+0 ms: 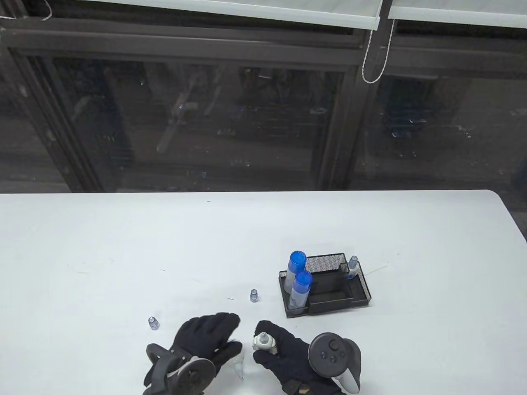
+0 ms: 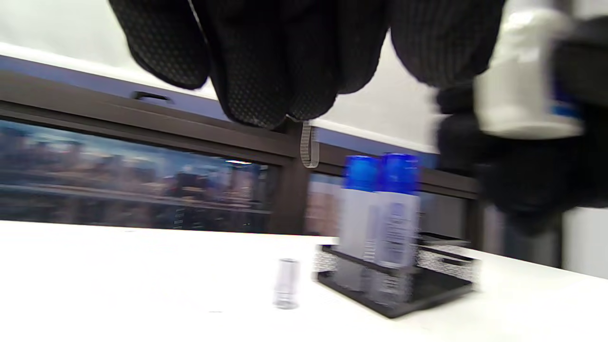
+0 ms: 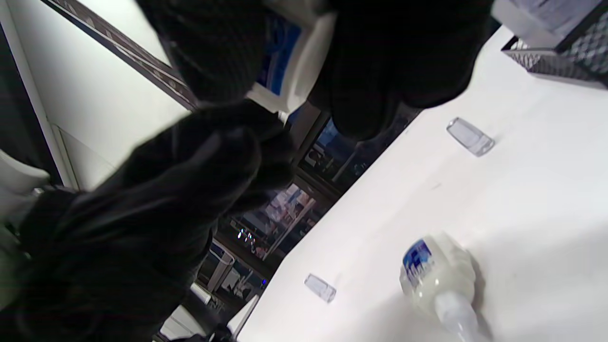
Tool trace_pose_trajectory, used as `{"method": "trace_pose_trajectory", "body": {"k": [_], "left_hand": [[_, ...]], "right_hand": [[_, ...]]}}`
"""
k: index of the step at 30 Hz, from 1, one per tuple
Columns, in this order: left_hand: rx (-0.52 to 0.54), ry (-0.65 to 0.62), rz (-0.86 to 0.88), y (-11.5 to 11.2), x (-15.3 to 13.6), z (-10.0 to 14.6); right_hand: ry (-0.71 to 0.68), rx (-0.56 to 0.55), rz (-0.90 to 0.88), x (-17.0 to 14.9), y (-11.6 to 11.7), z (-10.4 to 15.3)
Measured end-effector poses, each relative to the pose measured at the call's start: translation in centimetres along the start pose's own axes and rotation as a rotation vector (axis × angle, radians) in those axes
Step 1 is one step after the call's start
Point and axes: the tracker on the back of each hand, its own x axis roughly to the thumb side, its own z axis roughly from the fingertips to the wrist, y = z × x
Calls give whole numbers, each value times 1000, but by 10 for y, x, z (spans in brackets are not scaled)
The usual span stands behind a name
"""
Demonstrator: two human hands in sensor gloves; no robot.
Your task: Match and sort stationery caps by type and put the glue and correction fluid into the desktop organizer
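Right hand, bottom centre of the table view, has its fingers curled round a white correction fluid bottle, nozzle end up and uncapped. The same bottle shows at the upper right of the left wrist view, blurred.

Left hand, bottom left of centre, has its fingers extended and loosely bent; whether it holds anything I cannot tell. A second white bottle lies on the table just under and beside that hand, nozzle toward the bottom edge; in the right wrist view it lies at lower right.

Two clear caps stand loose on the table: one at centre, one further left.

Black mesh organizer sits right of centre. Two blue-capped glue sticks stand upright in its left compartment. A capped small bottle stands at its upper right corner; inside or just outside is unclear.
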Motion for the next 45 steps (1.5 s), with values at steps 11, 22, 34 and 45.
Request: {"method": "trace_pose_trajectory", "body": {"k": [11,22,34,45], "left_hand": [[-133,552,-70,-17,-123,6],[-343,594,-173,-58,-133,2],[-352,573,-191,-63,-130,-3],[11,29,489,36,-5,-43]], "right_hand": [[29,-75,-45,-8,-15,2],[58,-91,-76,-14,-19,1],[71,-62,-44,-15,-15,0],[73,-34,-17,-13,-10,-2]]}}
